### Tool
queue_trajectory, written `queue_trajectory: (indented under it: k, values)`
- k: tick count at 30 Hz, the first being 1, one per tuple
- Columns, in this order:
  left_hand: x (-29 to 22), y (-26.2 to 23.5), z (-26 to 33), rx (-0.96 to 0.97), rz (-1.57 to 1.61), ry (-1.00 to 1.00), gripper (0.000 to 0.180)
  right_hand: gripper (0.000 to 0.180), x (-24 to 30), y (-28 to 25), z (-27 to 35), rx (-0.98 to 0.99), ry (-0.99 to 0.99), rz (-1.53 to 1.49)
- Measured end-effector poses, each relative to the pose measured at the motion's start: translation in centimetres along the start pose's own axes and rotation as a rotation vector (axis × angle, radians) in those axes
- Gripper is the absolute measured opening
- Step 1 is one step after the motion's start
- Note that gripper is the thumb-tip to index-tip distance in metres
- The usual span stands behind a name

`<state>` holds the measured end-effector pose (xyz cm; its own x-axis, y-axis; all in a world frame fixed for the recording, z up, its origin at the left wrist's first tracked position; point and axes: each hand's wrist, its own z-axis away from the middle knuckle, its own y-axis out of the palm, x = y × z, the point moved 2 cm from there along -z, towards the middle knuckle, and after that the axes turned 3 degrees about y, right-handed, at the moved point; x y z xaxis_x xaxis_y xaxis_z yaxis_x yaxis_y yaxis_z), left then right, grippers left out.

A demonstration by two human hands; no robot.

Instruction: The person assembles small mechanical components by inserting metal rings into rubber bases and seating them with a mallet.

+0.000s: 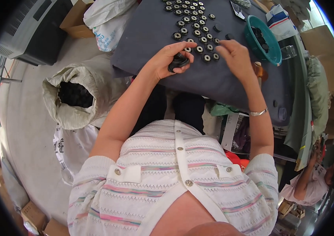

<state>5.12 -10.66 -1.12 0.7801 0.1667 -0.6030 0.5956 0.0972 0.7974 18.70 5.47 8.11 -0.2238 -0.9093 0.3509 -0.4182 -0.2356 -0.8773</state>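
left hand grips stacked black rings, right hand half-open on ring rows; open white sack left of grey board's edge.

White knit short-sleeved top, pastel stripes, metal buttons, silver bracelet on right wrist

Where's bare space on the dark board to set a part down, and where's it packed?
Free: the dark board's left half, between its left edge and the rows of small black rings; also the near strip below the left hand. Crowded: around the rings, the right hand and the teal bowl.
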Motion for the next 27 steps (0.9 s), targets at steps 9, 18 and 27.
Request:
queue_trajectory:
  k: [9, 18, 27]
  values:
    - [0.0, 0.5, 0.0, 0.052, -0.100, -0.014, 0.059, 0.021, 6.0, 5.3, 0.6, 0.314, 0.037, -0.763]
    - [0.4, 1.3, -0.3, 0.100, -0.274, -0.037, 0.048, 0.030, 5.3, 5.3, 0.7, 0.479, 0.138, -0.944]
    - [0.1, 0.3, -0.1, 0.091, -0.120, -0.031, 0.061, 0.032, -1.7, 2.0, 0.9, 0.212, 0.355, -0.682]
